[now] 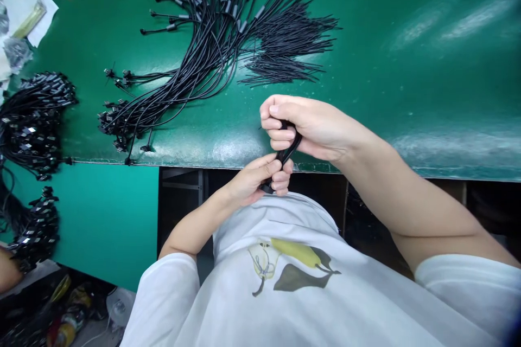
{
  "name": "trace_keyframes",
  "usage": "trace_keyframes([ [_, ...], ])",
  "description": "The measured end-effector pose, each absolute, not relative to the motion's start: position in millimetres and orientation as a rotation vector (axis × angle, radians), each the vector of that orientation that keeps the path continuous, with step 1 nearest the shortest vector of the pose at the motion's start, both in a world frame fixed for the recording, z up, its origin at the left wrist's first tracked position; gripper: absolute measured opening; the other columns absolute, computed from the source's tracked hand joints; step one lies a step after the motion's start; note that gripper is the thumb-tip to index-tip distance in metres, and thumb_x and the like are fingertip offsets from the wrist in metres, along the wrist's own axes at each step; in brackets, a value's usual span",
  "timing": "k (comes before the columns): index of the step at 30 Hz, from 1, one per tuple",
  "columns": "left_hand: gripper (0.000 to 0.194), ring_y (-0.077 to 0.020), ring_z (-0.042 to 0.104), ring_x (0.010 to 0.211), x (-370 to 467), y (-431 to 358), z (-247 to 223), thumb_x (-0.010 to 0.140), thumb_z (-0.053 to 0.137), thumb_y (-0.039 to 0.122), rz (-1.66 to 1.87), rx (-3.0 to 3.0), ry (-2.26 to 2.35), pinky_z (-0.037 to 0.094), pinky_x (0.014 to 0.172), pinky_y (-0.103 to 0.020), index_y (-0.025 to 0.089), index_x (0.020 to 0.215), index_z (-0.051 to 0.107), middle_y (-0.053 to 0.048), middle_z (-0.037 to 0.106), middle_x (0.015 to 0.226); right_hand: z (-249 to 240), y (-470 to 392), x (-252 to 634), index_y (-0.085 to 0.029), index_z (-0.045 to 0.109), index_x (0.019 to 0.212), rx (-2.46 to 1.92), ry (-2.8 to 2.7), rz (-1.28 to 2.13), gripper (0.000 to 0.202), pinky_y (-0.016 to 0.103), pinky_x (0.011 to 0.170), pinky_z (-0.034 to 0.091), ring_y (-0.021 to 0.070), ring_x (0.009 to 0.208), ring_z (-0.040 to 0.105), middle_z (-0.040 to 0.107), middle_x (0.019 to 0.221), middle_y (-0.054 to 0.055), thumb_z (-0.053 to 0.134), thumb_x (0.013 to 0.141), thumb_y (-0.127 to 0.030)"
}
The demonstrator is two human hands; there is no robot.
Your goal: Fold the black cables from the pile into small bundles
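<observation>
A coiled black cable (290, 149) is held between my hands, close to my body at the table's front edge. My left hand (260, 179) is closed round the lower end of the coil. Above it, my right hand (293, 119) has its fingers curled at the upper end, thumb pressed against the index finger. Whether a thin tie is in that pinch I cannot make out. Beyond my hands lies a loose bundle of black cables (203, 59) with grey sleeves and small connectors. Beside it, nearest my right hand, is a pile of thin black ties (293, 38).
The green table (407, 92) has a straight front edge just before me. At the left, a heap of bundled cables (32, 124) hangs near the edge. White paper and plastic bags (24, 5) lie at the far left. Part of another person's arm (8, 270) shows at lower left.
</observation>
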State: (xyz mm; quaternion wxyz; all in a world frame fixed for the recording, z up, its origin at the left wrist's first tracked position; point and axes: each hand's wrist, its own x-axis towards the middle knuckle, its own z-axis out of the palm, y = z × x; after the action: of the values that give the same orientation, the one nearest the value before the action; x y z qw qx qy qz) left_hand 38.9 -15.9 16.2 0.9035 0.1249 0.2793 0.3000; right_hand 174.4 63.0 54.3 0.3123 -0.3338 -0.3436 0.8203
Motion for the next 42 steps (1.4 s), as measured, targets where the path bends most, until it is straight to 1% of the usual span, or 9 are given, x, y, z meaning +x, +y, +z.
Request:
trace_keyframes([
  [4,0.028,-0.0085,0.048,0.06,40,-10,14,0.078,0.079,0.032,0.591,0.22,0.571,0.047,0.059,-0.021,0.011,0.086,0.063,0.003,0.044,0.067,49,62,167,-0.02,0.045,0.086,-0.97,-0.859,1.928,0.008,0.015,0.036,0.012,0.0036,0.042,0.014,0.03,0.058,-0.009,0.049,0.085,-0.013],
  [9,0.015,-0.0071,0.044,0.057,41,-1,8,0.089,0.065,0.026,0.617,0.214,0.665,0.044,0.056,-0.018,0.011,0.087,0.063,0.002,0.043,0.067,36,65,157,-0.021,0.045,0.085,-0.965,-0.89,1.803,0.005,0.015,0.035,0.012,0.0041,0.041,0.014,0.029,0.057,-0.009,0.049,0.086,-0.019],
  [14,0.037,-0.0068,0.034,0.05,40,1,7,0.098,0.047,0.039,0.573,0.206,0.781,0.036,0.047,-0.017,0.01,0.08,0.062,0.003,0.035,0.061,27,63,157,-0.02,0.047,0.085,-0.899,-0.896,1.817,0.005,0.014,0.034,0.014,0.0037,0.041,0.013,0.028,0.053,-0.011,0.05,0.087,-0.024],
  [21,0.025,-0.0074,0.04,0.055,36,-10,-1,0.082,0.071,0.031,0.633,0.17,0.658,0.037,0.053,-0.02,0.008,0.089,0.066,0.002,0.04,0.064,28,60,169,-0.019,0.047,0.082,-0.662,-0.835,2.033,0.014,0.013,0.034,0.014,0.0029,0.04,0.01,0.024,0.05,-0.013,0.055,0.085,-0.03],
  [27,0.041,-0.0082,0.037,0.05,39,-22,-5,0.072,0.078,0.048,0.555,0.244,0.62,0.033,0.05,-0.024,0.011,0.073,0.062,0.004,0.036,0.058,24,49,168,-0.019,0.049,0.082,-0.465,-0.963,2.185,0.02,0.016,0.035,0.016,0.0038,0.038,0.012,0.022,0.049,-0.013,0.054,0.088,-0.037],
  [30,0.048,-0.0068,0.035,0.049,30,-26,-3,0.074,0.076,0.057,0.686,0.462,0.849,0.027,0.049,-0.023,0.012,0.07,0.059,0.004,0.037,0.057,21,55,185,-0.018,0.054,0.094,-0.754,-1.314,1.879,0.021,0.021,0.048,0.039,0.008,0.045,0.04,0.042,0.057,-0.007,0.052,0.092,-0.039],
  [32,0.048,-0.0062,0.034,0.05,19,-26,1,0.078,0.073,0.057,0.795,0.565,0.995,0.025,0.049,-0.022,0.012,0.072,0.059,0.004,0.037,0.057,13,69,209,-0.019,0.057,0.104,-1.021,-1.599,1.455,0.024,0.029,0.068,0.049,0.0139,0.068,0.058,0.058,0.079,0.001,0.056,0.091,-0.039],
  [36,0.044,-0.0049,0.031,0.049,2,-16,7,0.078,0.075,0.053,0.937,0.531,1.024,0.028,0.048,-0.02,0.013,0.07,0.059,0.005,0.035,0.057,-15,99,251,-0.019,0.06,0.099,-1.426,-2.122,0.792,0.019,0.034,0.077,0.044,0.02,0.083,0.056,0.057,0.099,0.008,0.062,0.085,-0.032],
  [42,0.037,-0.0044,0.034,0.051,2,-9,10,0.079,0.075,0.047,1.007,0.473,1.02,0.031,0.049,-0.017,0.012,0.08,0.064,0.005,0.037,0.059,-28,108,261,-0.019,0.057,0.083,-1.541,-2.469,0.616,0.014,0.032,0.066,0.036,0.0192,0.074,0.05,0.057,0.088,0.007,0.054,0.091,-0.03],
])
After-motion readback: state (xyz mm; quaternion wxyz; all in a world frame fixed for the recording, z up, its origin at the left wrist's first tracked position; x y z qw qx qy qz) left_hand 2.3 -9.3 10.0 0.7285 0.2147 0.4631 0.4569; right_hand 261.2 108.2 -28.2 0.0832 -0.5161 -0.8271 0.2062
